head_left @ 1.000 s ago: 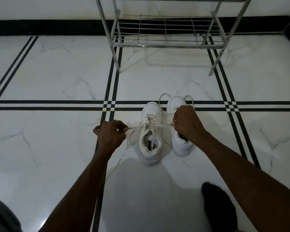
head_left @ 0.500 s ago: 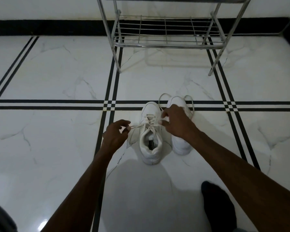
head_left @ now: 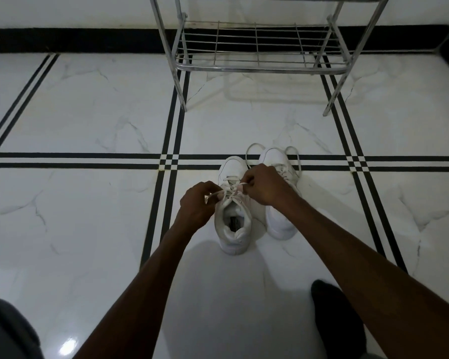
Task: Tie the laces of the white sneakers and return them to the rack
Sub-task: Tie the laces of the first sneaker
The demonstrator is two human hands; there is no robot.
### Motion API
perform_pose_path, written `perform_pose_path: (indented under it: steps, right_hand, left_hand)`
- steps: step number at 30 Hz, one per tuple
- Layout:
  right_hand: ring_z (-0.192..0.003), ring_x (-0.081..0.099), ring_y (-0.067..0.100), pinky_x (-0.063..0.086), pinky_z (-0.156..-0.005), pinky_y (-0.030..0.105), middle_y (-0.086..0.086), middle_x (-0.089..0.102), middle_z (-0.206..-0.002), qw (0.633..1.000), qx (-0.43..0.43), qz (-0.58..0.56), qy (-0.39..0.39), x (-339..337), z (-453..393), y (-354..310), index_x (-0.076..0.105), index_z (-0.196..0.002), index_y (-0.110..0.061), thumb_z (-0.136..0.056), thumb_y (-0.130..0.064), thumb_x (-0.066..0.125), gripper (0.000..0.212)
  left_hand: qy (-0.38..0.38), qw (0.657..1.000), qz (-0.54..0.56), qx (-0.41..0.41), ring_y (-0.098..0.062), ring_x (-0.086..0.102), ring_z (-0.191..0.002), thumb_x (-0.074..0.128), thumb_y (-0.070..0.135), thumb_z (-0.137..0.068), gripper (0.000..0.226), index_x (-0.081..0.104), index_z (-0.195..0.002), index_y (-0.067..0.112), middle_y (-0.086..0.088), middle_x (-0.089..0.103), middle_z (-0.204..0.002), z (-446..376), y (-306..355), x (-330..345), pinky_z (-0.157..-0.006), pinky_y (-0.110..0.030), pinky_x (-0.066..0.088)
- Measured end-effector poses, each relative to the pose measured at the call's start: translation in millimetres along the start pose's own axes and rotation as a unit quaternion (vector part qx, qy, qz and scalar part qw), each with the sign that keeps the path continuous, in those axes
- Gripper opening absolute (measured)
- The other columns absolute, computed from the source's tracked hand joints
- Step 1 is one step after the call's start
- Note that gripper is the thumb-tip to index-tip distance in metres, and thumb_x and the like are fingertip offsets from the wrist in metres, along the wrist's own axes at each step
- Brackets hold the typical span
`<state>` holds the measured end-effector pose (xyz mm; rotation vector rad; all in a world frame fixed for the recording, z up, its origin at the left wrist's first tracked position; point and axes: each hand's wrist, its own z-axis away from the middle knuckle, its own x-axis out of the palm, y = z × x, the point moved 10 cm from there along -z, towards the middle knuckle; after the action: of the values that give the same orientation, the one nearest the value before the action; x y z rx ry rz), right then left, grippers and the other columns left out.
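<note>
The right hand (head_left: 266, 186) hides much of the right sneaker (head_left: 280, 224).

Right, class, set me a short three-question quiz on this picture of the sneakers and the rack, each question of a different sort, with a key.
1. True or false: both sneakers sit on the rack.
2. Which sneaker are the left hand and right hand working on? A) left sneaker B) right sneaker
3. Fill in: the right sneaker's laces lie ____ on the floor.

Key:
1. False; both stand on the floor, in front of the rack.
2. A; both hands pinch its laces.
3. Loose, in loops beside the toe.
</note>
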<state>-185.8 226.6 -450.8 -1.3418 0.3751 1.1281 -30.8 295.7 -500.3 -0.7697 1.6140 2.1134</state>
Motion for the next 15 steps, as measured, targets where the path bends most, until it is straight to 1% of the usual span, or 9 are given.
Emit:
perform_pose_path:
  steps: [1, 3, 4, 6, 8, 10, 11, 13, 15]
  right_hand:
    - [-0.09, 0.071, 0.026, 0.058, -0.08, 0.04, 0.011, 0.077, -0.094, 1.0, 0.0, -0.006, 0.01, -3, -3, 2, 0.078, -0.089, -0.009, -0.083, -0.017, 0.074, 0.011]
    - [-0.093, 0.07, 0.028, 0.057, -0.08, 0.039, 0.011, 0.076, -0.096, 1.0, -0.023, 0.016, 0.009, -4, -7, 4, 0.077, -0.093, -0.01, -0.082, -0.008, 0.071, 0.013]
    - [-0.096, 0.07, 0.03, 0.056, -0.081, 0.039, 0.013, 0.076, -0.099, 0.998, -0.043, 0.034, -0.011, 0, -6, 4, 0.076, -0.097, -0.009, -0.08, -0.001, 0.068, 0.02]
    - [-0.107, 0.066, 0.031, 0.053, -0.089, 0.041, 0.014, 0.072, -0.114, 0.992, -0.081, 0.067, -0.066, 11, 2, -1, 0.072, -0.112, -0.01, -0.081, 0.004, 0.063, 0.036]
    - [-0.118, 0.06, 0.03, 0.049, -0.099, 0.048, 0.012, 0.066, -0.128, 0.985, -0.094, 0.077, -0.12, 23, 11, -5, 0.066, -0.125, -0.013, -0.087, -0.001, 0.06, 0.041]
    - [-0.127, 0.055, 0.029, 0.045, -0.104, 0.051, 0.01, 0.06, -0.138, 0.98, -0.091, 0.082, -0.154, 32, 16, -5, 0.059, -0.133, -0.017, -0.092, -0.017, 0.062, 0.04]
    - [-0.129, 0.054, 0.028, 0.044, -0.105, 0.05, 0.009, 0.059, -0.14, 0.98, -0.085, 0.081, -0.159, 33, 17, -4, 0.057, -0.135, -0.019, -0.092, -0.027, 0.064, 0.044]
    - [-0.126, 0.057, 0.027, 0.046, -0.104, 0.049, 0.008, 0.062, -0.137, 0.984, -0.088, 0.074, -0.139, 32, 16, -6, 0.058, -0.134, -0.021, -0.09, -0.038, 0.066, 0.049]
    - [-0.111, 0.065, 0.026, 0.053, -0.093, 0.043, 0.008, 0.071, -0.121, 0.986, -0.102, 0.098, -0.085, 26, 12, -8, 0.069, -0.122, -0.024, -0.089, -0.035, 0.066, 0.034]
  left_hand:
    - [-0.001, 1.0, -0.003, 0.003, -0.019, 0.065, -0.107, 0.067, 0.031, -0.093, 0.016, 0.071, -0.103, 0.02, 0.002, 0.073, -0.108, -1, -1, 1, -0.098, -0.053, 0.051]
    - [-0.002, 1.0, -0.024, 0.008, -0.016, 0.065, -0.108, 0.065, 0.03, -0.094, 0.011, 0.07, -0.102, 0.026, 0.006, 0.073, -0.106, -3, -3, 1, -0.104, -0.059, 0.045]
    - [-0.001, 0.999, -0.039, 0.009, -0.015, 0.065, -0.108, 0.064, 0.03, -0.095, 0.008, 0.069, -0.101, 0.029, 0.009, 0.073, -0.104, -4, -4, 1, -0.107, -0.063, 0.04]
    - [-0.002, 0.998, -0.07, 0.008, -0.013, 0.066, -0.109, 0.062, 0.029, -0.097, 0.01, 0.069, -0.104, 0.03, 0.011, 0.074, -0.101, -4, -5, 1, -0.112, -0.067, 0.029]
    - [0.003, 0.996, -0.091, 0.008, -0.015, 0.066, -0.11, 0.06, 0.027, -0.099, 0.013, 0.069, -0.107, 0.027, 0.009, 0.075, -0.101, -3, -4, -1, -0.116, -0.066, 0.021]
    - [0.008, 0.995, -0.103, 0.006, -0.016, 0.066, -0.111, 0.06, 0.024, -0.099, 0.014, 0.07, -0.109, 0.026, 0.007, 0.075, -0.102, -3, -1, -2, -0.117, -0.065, 0.017]
    - [0.009, 0.994, -0.105, 0.005, -0.017, 0.065, -0.111, 0.06, 0.023, -0.099, 0.014, 0.07, -0.109, 0.025, 0.006, 0.074, -0.102, -3, -1, -2, -0.117, -0.064, 0.015]
    - [0.006, 0.995, -0.104, 0.002, -0.017, 0.064, -0.111, 0.06, 0.022, -0.099, 0.014, 0.07, -0.109, 0.023, 0.006, 0.074, -0.103, -3, 0, -2, -0.118, -0.063, 0.015]
    - [0.002, 0.995, -0.102, 0.002, -0.017, 0.064, -0.111, 0.06, 0.021, -0.099, 0.012, 0.07, -0.106, 0.022, 0.006, 0.074, -0.103, -3, -1, -1, -0.118, -0.064, 0.015]
